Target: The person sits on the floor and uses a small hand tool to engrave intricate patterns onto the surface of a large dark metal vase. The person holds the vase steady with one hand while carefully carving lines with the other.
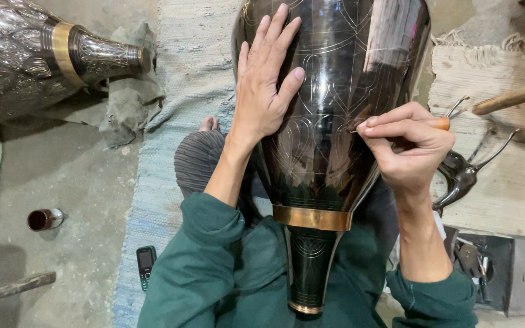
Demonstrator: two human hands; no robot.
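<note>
- Across our lap lies a big black vase (335, 146), its neck toward our chest and its wide body pointing away from us.
- We see fine pale lines cut into its glossy skin, in leaf and arch shapes, and a brass band (311, 217) where the body narrows to the neck.
- Our left hand (265, 85) lies flat and open on the vase's left flank, fingers spread and pointing away, gripping nothing.
- Our right hand (408, 149) is pinched closed around a thin engraving tool (442, 123) with an orange-brown handle; its point touches the vase's right side, near the middle of the body.
- Both our sleeves are dark green, pushed back from the wrists.
- Under us is a pale blue woven mat (183, 67), and a bare foot (209, 124) shows just left of our left forearm.
- On the mat's lower left edge lies a small phone (146, 265).
- Further left, on the concrete floor, a small dark jar (45, 219) lies on its side, well apart from our hands.
- At the top left a second, silvery embossed vase (25, 54) rests on a grey cloth (132, 97).
- To our right, beside the right hand, lies a dark curved metal tool (457, 176), with a wooden handle (511, 97) above it and a flat metal block (518, 273) below.
</note>
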